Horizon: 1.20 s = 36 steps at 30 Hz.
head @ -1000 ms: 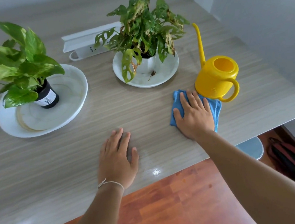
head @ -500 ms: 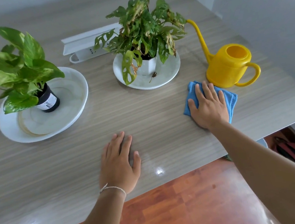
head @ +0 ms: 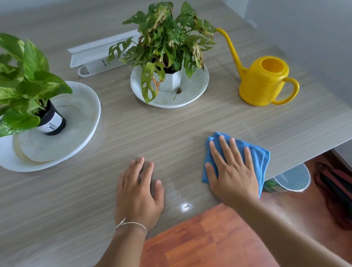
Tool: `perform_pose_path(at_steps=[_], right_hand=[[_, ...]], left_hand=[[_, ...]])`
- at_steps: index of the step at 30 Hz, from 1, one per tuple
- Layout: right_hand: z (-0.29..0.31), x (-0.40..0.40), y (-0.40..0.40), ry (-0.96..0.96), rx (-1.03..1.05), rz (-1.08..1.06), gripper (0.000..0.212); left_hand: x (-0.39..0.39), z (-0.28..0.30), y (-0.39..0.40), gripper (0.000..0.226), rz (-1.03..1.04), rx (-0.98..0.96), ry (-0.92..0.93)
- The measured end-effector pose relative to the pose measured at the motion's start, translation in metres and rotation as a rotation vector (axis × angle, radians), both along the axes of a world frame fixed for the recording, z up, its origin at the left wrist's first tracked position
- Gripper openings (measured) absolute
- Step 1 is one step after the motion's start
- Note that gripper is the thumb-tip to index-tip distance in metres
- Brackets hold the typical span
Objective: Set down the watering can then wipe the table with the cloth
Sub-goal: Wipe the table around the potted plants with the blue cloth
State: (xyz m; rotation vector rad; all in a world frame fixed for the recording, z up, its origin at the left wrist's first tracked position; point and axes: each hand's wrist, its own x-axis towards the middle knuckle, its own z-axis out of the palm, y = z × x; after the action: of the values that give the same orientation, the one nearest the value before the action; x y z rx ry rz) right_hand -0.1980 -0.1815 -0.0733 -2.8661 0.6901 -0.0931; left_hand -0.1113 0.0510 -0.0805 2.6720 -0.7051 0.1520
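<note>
Blue microfibre cloth (head: 254, 154), folded into a rough square, lies flat under my right hand (head: 231, 171) near the close edge of the grey wood-grain laminate table (head: 170, 131). My fingers are straight and spread, palm pressing the cloth down; nothing is pinched or curled around. One corner of the cloth points away from me past my fingertips, another points out to the right beyond my little finger, and its nearest edge reaches the table's lip.

Ahead of this hand and a little to its right, well apart from the cloth, the yellow plastic watering can (head: 261, 82) stands upright on the table. Its loop handle faces right, toward the table's side edge, and its long thin spout rises away from me and leans left, the tip ending among the leaves of the holey-leaved plant in a white pot (head: 168, 49), which stands on a white saucer (head: 197, 89).

My left hand (head: 138, 193) rests flat on the bare tabletop just left of the cloth, fingers relaxed and extended, holding nothing. Far to its left a broad-leaved green plant in a black pot (head: 20, 90) sits in a wide white dish (head: 82, 128). Beyond both, a white power strip (head: 100, 63) lies against the far part of the table.
</note>
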Motion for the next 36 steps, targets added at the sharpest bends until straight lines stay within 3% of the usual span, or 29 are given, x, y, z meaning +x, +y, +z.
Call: perform_pose_path(at_steps=[5, 9, 18, 23, 32, 36], right_hand=[[-0.007, -0.026, 0.071, -0.112, 0.001, 0.047, 0.061], [-0.010, -0.025, 0.080, -0.109, -0.007, 0.022, 0.067], [0.002, 0.075, 0.006, 0.103, 0.033, -0.126, 0.075], [0.005, 0.136, -0.035, 0.098, 0.055, -0.185, 0.075], [0.004, 0.209, -0.090, 0.115, 0.038, -0.196, 0.071], [0.001, 0.230, -0.111, 0.112, 0.022, -0.159, 0.081]], left_hand=[[0.000, -0.004, -0.001, 0.051, 0.000, 0.011, -0.034], [0.000, -0.003, -0.001, 0.052, -0.001, 0.007, -0.036], [0.000, -0.001, -0.001, 0.054, 0.018, 0.003, 0.019], [0.001, -0.001, -0.001, 0.056, 0.018, 0.060, 0.024], [0.002, -0.006, 0.000, 0.051, 0.000, -0.020, -0.040], [0.001, -0.006, 0.000, 0.052, -0.002, -0.039, -0.053]])
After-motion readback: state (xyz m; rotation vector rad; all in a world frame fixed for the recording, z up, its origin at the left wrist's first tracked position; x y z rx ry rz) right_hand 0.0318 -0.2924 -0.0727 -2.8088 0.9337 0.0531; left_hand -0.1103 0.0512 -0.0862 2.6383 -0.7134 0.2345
